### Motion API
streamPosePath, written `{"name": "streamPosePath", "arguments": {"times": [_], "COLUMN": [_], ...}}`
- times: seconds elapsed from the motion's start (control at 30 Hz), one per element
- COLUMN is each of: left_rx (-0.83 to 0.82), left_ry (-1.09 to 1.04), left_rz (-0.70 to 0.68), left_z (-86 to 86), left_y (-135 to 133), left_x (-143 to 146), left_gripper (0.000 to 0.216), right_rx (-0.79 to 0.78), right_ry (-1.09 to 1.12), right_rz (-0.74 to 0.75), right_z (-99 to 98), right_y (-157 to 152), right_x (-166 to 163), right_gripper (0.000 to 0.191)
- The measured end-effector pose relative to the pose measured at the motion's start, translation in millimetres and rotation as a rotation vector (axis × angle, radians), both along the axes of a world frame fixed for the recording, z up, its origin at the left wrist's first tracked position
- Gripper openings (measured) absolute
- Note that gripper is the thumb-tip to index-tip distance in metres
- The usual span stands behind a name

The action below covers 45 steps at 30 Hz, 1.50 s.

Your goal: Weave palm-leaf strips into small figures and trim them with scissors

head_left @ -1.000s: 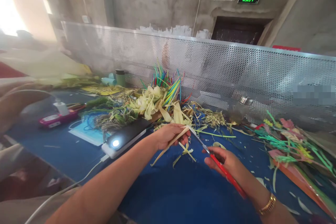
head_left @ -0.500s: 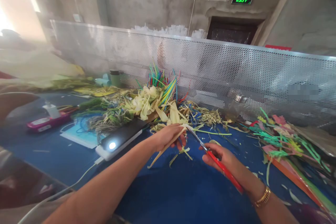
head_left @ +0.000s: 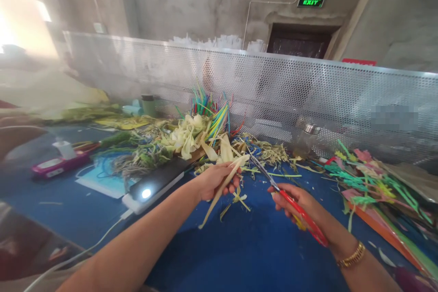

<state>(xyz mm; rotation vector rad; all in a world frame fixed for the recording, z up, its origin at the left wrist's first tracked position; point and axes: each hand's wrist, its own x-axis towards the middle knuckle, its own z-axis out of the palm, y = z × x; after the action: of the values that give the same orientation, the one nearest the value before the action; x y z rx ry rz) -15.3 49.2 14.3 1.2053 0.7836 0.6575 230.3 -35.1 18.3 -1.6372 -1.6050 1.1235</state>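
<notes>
Pinched in my left hand (head_left: 217,181) is a pale corn husk strip (head_left: 219,197); one end hangs down toward the table and the other sticks out past my fingertips. My right hand (head_left: 297,203) grips red-handled scissors (head_left: 303,214), a bit of yellow showing under the handle. Their metal blades point up and left, just right of the strip's upper end and apart from it. Below my left hand, small husk scraps (head_left: 239,198) lie on the blue table (head_left: 253,251). Behind the hands sits a heap of pale husks (head_left: 191,134).
Coloured stems (head_left: 219,114) stand behind the husks, before a perforated metal screen (head_left: 239,70). At left are a lit white device (head_left: 153,191) with a cable, and a purple power strip (head_left: 61,164). A glass jar (head_left: 306,139) and colourful craft pieces (head_left: 379,182) lie right.
My right hand has drawn the scissors slightly right and down, away from the strip. The strip's upper end now shows clear of the blades, and my left hand has turned a little.
</notes>
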Motion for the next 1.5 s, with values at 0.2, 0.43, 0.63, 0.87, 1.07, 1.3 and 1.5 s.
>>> {"name": "streamPosePath", "arguments": {"times": [0.2, 0.43, 0.63, 0.87, 1.07, 1.3, 1.5], "left_rx": [0.021, -0.003, 0.103, 0.165, 0.132, 0.182, 0.235], "left_ry": [0.019, -0.011, -0.015, 0.100, 0.117, 0.071, 0.074], "left_rz": [-0.076, -0.257, -0.286, -0.255, -0.274, -0.298, -0.210], "left_z": [0.9, 8.0, 6.0, 10.2, 8.0, 2.1, 3.3], "left_y": [-1.3, -9.3, -14.0, -19.2, -18.0, -22.0, -22.4], "left_x": [0.3, -1.9, -2.0, 2.3, 1.9, 4.6, 7.0], "left_gripper": [0.031, 0.026, 0.026, 0.040, 0.043, 0.029, 0.038], "right_rx": [-0.121, -0.048, -0.023, 0.025, 0.103, 0.019, 0.034], "right_ry": [0.028, 0.169, 0.175, 0.074, 0.041, 0.170, 0.133], "right_rz": [0.115, 0.205, 0.218, 0.204, 0.267, 0.179, 0.164], "right_z": [-7.8, 9.0, 13.4, -3.3, -5.8, -3.6, -5.5], "right_y": [2.8, -13.3, -17.4, -4.3, 0.2, -9.4, -6.4], "right_x": [-1.0, -16.5, -19.9, -11.4, -9.0, -20.3, -17.7], "right_gripper": [0.057, 0.059, 0.059, 0.060, 0.057, 0.058, 0.059]}}
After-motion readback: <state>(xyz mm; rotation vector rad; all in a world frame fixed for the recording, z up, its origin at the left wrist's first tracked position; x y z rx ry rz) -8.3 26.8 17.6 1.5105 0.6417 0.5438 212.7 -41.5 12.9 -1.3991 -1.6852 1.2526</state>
